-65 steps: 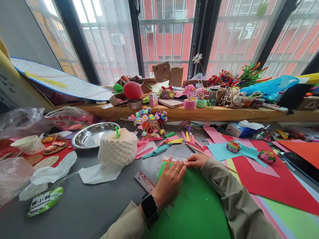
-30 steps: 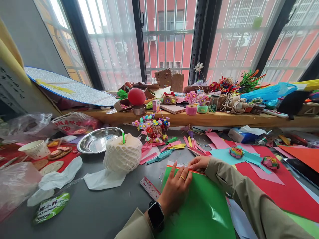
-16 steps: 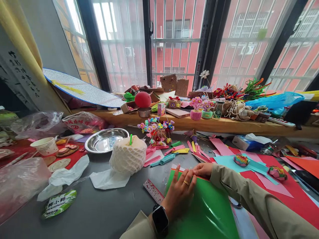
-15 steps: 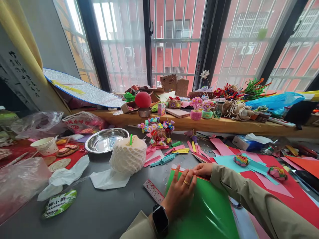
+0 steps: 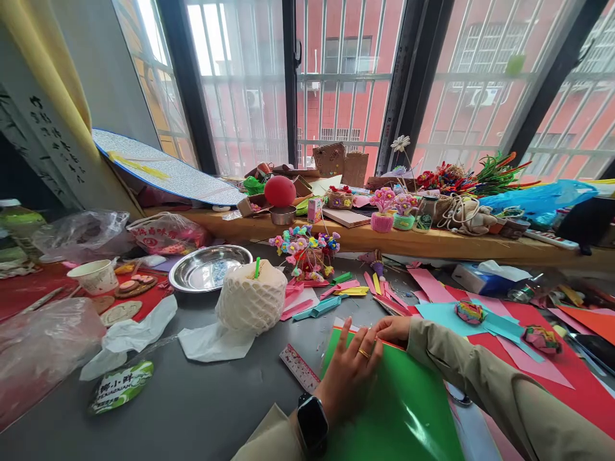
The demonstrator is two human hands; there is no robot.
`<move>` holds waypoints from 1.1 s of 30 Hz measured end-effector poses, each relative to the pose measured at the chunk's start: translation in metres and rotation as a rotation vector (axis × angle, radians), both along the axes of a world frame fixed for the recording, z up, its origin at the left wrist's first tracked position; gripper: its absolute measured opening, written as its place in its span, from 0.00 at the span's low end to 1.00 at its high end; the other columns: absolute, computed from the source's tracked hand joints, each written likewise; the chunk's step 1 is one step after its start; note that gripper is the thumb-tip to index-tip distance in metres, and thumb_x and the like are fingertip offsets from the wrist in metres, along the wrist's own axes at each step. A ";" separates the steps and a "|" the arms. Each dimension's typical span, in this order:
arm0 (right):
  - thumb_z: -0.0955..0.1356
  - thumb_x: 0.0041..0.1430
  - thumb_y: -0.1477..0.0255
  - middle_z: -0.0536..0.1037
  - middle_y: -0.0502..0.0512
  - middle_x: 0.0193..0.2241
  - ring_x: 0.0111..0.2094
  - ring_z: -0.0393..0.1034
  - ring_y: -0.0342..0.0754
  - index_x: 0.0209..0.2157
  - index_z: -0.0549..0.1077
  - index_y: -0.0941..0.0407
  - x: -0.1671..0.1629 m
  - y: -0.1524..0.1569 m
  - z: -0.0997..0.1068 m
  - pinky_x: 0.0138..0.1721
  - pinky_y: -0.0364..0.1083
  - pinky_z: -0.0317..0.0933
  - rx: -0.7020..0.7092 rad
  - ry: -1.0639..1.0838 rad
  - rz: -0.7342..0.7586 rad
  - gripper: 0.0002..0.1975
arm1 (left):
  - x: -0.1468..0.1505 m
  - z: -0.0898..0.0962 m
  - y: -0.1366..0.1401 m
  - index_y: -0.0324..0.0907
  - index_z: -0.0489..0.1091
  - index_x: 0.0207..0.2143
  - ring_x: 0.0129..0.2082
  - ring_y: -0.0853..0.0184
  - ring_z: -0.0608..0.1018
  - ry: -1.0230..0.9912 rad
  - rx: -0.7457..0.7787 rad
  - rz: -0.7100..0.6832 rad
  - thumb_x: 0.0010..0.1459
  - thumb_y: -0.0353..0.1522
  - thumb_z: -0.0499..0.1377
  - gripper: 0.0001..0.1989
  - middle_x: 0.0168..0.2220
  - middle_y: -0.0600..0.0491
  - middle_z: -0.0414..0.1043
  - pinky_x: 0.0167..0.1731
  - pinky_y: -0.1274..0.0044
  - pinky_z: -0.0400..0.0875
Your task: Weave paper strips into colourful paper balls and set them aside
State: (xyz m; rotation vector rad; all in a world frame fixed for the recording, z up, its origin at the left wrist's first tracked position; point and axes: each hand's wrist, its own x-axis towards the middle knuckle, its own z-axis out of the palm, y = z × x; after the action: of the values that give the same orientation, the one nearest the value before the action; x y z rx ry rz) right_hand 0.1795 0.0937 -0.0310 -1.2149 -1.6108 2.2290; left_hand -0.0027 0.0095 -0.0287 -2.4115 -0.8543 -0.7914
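A pack of coloured paper (image 5: 401, 406) in a glossy clear sleeve lies on the grey table in front of me, its green sheet uppermost and an orange-red edge showing at the top. My left hand (image 5: 350, 371) rests on the pack with its fingers stretched out towards the top edge; a ring and a black watch are on it. At that edge, the bent fingers of my right hand (image 5: 394, 328) are closed on the pack. The fingertips are partly hidden. Just left of the pack sits a pink patterned ruler (image 5: 298, 368).
Left of centre stand a coconut in white foam netting (image 5: 252, 298) and a steel plate (image 5: 177, 282). Folded paper strips (image 5: 319, 308) lie beyond my hands. Red card (image 5: 574, 365) and two crumpled colourful paper balls are to the right. A crowded wooden sill (image 5: 312, 238) runs behind.
The whole view has shifted slightly, so things appear a little further right. My hands stay in nearly the same place on the pack.
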 end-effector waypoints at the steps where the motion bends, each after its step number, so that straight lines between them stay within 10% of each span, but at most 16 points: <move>1: 0.71 0.35 0.63 0.73 0.46 0.19 0.19 0.67 0.40 0.30 0.71 0.60 -0.001 0.001 0.002 0.27 0.42 0.61 0.002 -0.021 0.007 0.19 | 0.000 0.000 0.000 0.38 0.60 0.47 0.49 0.63 0.65 -0.010 0.006 0.002 0.55 0.30 0.46 0.17 0.46 0.50 0.66 0.57 0.59 0.37; 6: 0.70 0.34 0.69 0.69 0.43 0.14 0.12 0.58 0.35 0.28 0.71 0.60 -0.005 0.009 0.013 0.14 0.36 0.51 0.006 -0.135 0.077 0.14 | 0.001 -0.001 0.001 0.38 0.60 0.47 0.45 0.66 0.68 -0.007 -0.040 0.033 0.55 0.29 0.46 0.17 0.45 0.51 0.68 0.57 0.62 0.39; 33: 0.64 0.42 0.78 0.65 0.41 0.12 0.15 0.60 0.34 0.20 0.67 0.61 -0.026 0.014 0.038 0.19 0.35 0.59 0.318 -0.484 0.172 0.02 | 0.002 -0.005 0.006 0.37 0.61 0.45 0.43 0.64 0.67 0.057 -0.078 0.066 0.56 0.28 0.45 0.15 0.42 0.47 0.67 0.50 0.65 0.54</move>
State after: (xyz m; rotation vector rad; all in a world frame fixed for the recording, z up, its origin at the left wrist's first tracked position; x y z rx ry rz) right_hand 0.1534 0.1074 0.0071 -1.6549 -2.2137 1.7417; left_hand -0.0007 0.0156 -0.0333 -2.4474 -0.9525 -0.6730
